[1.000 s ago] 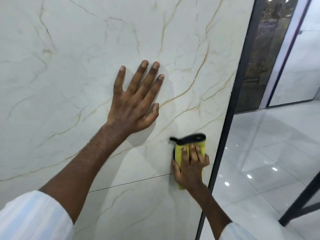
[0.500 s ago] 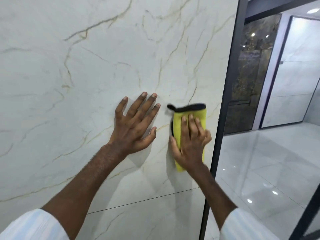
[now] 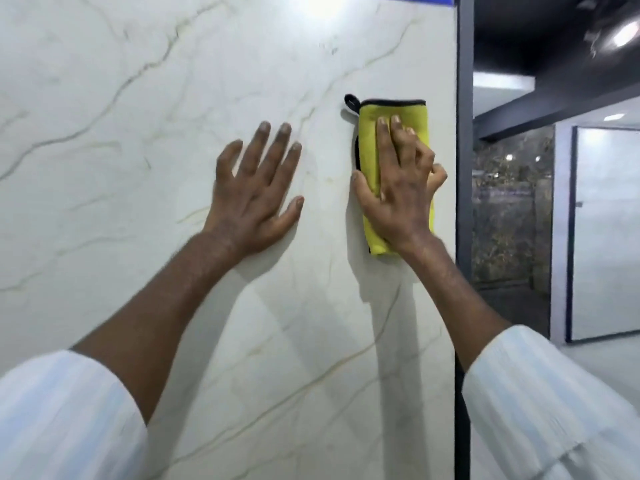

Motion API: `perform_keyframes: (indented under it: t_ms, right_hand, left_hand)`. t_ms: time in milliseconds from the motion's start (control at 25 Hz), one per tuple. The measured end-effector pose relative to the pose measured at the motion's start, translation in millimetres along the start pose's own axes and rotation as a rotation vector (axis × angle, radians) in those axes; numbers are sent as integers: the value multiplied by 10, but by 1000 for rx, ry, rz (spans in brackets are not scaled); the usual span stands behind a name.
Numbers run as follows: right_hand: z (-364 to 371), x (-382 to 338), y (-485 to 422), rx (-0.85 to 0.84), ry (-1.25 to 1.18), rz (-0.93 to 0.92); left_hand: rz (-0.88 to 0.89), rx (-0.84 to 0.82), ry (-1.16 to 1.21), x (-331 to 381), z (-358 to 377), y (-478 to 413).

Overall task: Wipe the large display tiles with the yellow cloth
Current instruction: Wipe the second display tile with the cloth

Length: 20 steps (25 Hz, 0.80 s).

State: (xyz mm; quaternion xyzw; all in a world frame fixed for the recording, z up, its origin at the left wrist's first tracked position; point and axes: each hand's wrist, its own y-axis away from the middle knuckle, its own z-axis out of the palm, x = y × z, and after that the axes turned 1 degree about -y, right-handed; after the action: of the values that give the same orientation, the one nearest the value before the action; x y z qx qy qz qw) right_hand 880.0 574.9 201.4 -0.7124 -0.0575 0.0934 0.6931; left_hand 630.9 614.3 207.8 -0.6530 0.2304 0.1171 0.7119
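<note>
Yellow cloth (image 3: 369,147), folded, black-edged, lies flat against white veined tile (image 3: 138,168) near tile's right edge, just beside dark frame (image 3: 464,202). Right hand (image 3: 398,195) grasps cloth — thumb at left edge, outer fingers bent over right edge, forefingers pressing on top. Left hand (image 3: 254,199) released — fingers spread, palm flat on tile beside cloth.

The person wears a loose white garment with faint pale-blue stripes running along the arm. Its left sleeve (image 3: 65,414) fills the view at about 7 o'clock and its right sleeve (image 3: 540,403) at about 5 o'clock, each wide and softly creased at its open end. Beyond the sleeves the forearms (image 3: 166,306) are bare, with fine hair showing, and the left hand (image 3: 254,199) and right hand (image 3: 401,199) have short, trimmed nails.
</note>
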Motion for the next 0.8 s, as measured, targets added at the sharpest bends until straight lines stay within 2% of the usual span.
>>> perform_keyframes:
  t_ms: [240,320,600,680,800]
  right_hand:
    - [21,48,993,-4,61,-98]
    - [7,49,618,-1,45,-114]
    - [-29,-124,-1743,-23,29,-59]
    - [-7,-174,-1908,-35,47,-36]
    - [51,-233,-1444,12,52,-81]
  left_hand:
    - [-34,6,-21,36,27,30]
    - [-37,2,-22,69,29,35]
    - [-38,27,-13,50,32,56]
    - [-34,30,-14,62,30,61]
    - [-38,24,-15,63,20,56]
